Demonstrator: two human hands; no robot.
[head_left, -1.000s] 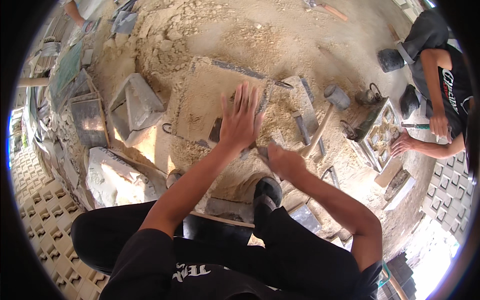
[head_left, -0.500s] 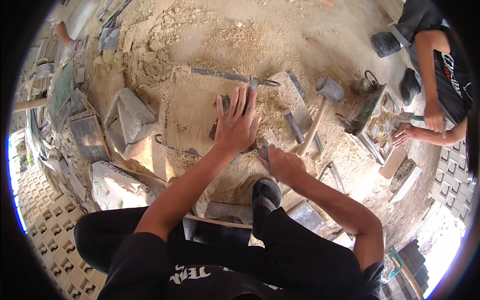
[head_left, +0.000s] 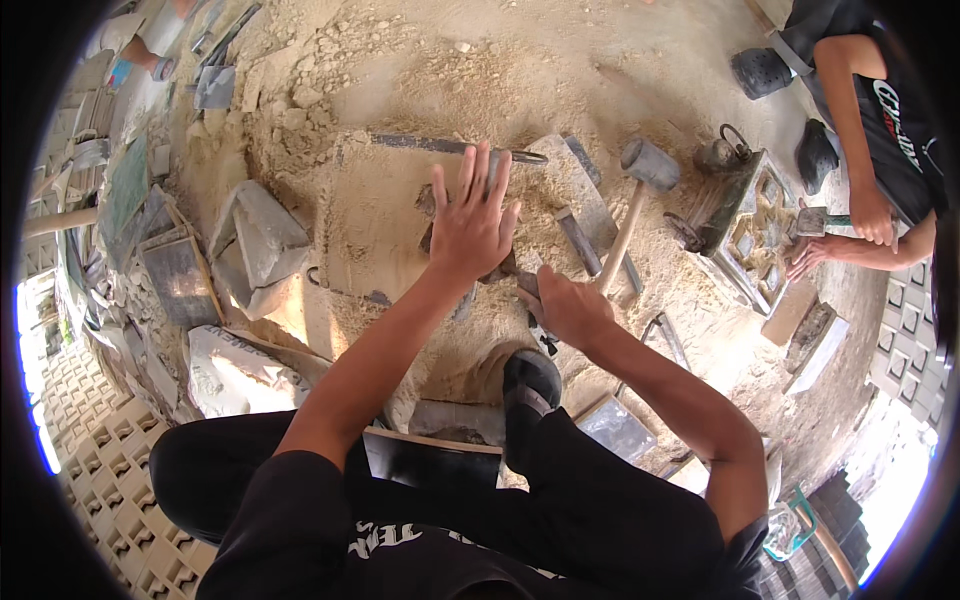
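Observation:
A flat square mould (head_left: 375,215) covered in sandy powder lies before me, with a dark metal edge and ring handles. Over its right part my left hand (head_left: 472,225) rests palm down, fingers stretched out and spread. Dark pieces partly show beneath this hand; the rest of them is hidden. My right hand (head_left: 568,308) is wrapped round a dark-handled tool (head_left: 525,284) at the mould's lower right. The tool's working end points toward my left palm and is largely covered, so its exact kind is unclear.
Right of the mould lie a mallet (head_left: 648,165), a short metal bar (head_left: 578,240) and a dusty slab (head_left: 560,175). Farther right, a co-worker's hands (head_left: 825,250) work with a green-handled tool at a patterned mould (head_left: 750,230). Broken grey blocks (head_left: 258,240) and a sack (head_left: 235,370) stand left.
The view has shifted slightly. My left hand sits a little higher, its fingers still spread; my right hand keeps its hold on the tool. The co-worker's green-handled tool has shifted slightly.

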